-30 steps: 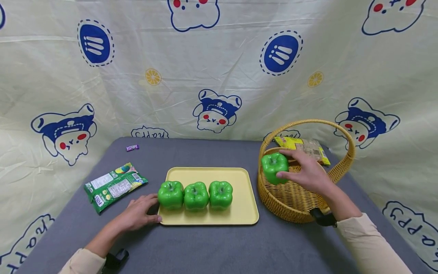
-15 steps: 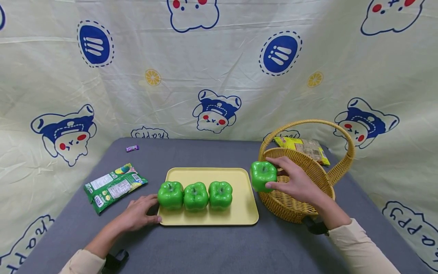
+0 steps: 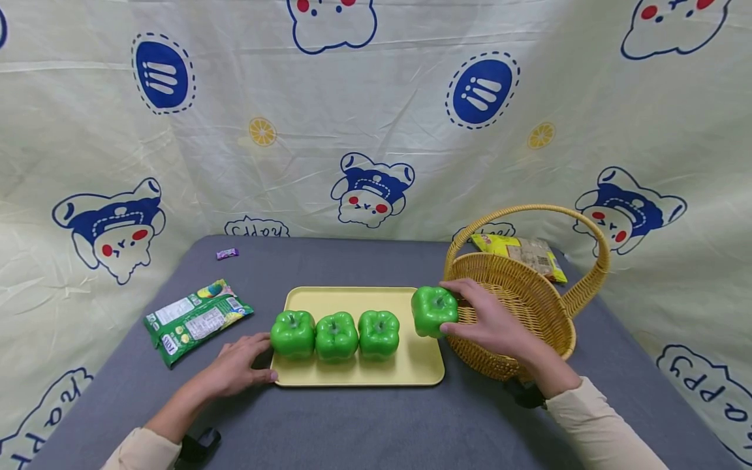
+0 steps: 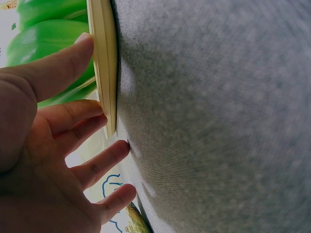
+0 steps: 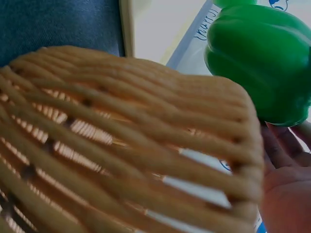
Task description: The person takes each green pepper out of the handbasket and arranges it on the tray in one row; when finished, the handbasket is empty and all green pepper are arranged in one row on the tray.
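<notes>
My right hand [image 3: 493, 323] pinches a green bell pepper [image 3: 433, 312] between thumb and fingers, in the air above the right end of a pale yellow tray [image 3: 411, 369]. Three more green bell peppers stand in a row on the tray: a left one [image 3: 292, 334], a middle one [image 3: 337, 336] and a right one [image 3: 378, 334]. At the tray's left front corner, my left hand [image 3: 235, 367] touches the edge with extended fingers. In the left wrist view its thumb [image 4: 80, 46] lies against the tray rim [image 4: 104, 68]. Below my right forearm is a wicker basket [image 3: 511, 277].
The basket's tall handle [image 3: 529, 209] arches over it. Behind the basket lies a yellow bag [image 3: 523, 254]. A green snack packet [image 3: 198, 320] lies to the left, and a small purple wrapped piece [image 3: 227, 253] farther back. A patterned cloth [image 3: 376, 98] hangs behind the grey table [image 3: 364, 431].
My right hand has carried the bell pepper leftward and nearer to me, from over the basket to over the tray's right end. My left hand stays at the tray's corner.
</notes>
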Action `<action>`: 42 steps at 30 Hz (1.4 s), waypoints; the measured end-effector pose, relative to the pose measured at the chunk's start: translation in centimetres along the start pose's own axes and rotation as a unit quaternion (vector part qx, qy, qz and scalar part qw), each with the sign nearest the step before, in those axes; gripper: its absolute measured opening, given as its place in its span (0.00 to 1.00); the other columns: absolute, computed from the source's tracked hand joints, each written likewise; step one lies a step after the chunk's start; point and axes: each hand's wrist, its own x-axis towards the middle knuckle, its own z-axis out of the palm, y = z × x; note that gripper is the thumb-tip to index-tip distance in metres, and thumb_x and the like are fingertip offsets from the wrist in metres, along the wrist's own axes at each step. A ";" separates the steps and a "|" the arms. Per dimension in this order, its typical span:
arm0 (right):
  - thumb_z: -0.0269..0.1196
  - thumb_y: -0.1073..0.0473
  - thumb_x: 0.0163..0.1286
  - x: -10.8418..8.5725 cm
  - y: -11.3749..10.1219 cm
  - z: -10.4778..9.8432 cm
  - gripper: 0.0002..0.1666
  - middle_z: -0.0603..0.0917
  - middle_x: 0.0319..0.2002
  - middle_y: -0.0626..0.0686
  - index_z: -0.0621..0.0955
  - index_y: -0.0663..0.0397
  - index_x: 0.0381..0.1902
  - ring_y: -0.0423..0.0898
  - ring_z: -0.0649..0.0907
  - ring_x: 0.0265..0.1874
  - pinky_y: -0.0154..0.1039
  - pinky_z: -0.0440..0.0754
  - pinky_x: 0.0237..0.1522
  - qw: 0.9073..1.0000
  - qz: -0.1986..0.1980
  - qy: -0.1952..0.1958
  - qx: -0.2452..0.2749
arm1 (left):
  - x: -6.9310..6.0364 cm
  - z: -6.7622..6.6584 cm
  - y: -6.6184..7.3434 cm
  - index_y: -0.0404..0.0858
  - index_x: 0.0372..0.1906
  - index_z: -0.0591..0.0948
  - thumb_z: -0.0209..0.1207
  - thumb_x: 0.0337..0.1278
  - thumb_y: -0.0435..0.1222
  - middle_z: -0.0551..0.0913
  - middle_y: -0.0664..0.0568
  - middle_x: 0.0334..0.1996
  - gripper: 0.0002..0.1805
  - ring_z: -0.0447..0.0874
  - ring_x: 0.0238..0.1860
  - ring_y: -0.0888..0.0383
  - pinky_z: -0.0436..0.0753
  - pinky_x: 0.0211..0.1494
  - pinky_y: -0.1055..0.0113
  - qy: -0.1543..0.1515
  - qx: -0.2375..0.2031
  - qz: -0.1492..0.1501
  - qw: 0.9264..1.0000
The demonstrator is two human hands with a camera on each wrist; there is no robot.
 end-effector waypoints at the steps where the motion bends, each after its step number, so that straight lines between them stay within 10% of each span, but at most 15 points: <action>1: 0.70 0.49 0.56 0.0 0.0 0.1 0.41 0.75 0.55 0.53 0.69 0.57 0.64 0.48 0.77 0.51 0.48 0.77 0.50 1.000 0.005 -0.003 -0.002 | 0.0 0.0 0.0 0.34 0.60 0.74 0.66 0.48 0.48 0.72 0.38 0.62 0.36 0.69 0.61 0.39 0.66 0.51 0.47 0.000 0.000 0.000 1.000; 42: 0.72 0.46 0.50 -0.2 0.7 3.4 0.42 0.81 0.55 0.55 0.74 0.59 0.60 0.55 0.77 0.58 0.60 0.57 0.64 0.994 -0.011 -0.048 -0.098 | 0.0 -0.1 0.1 0.33 0.61 0.73 0.66 0.48 0.48 0.72 0.38 0.63 0.36 0.69 0.61 0.39 0.66 0.52 0.47 -0.005 -0.001 0.001 1.000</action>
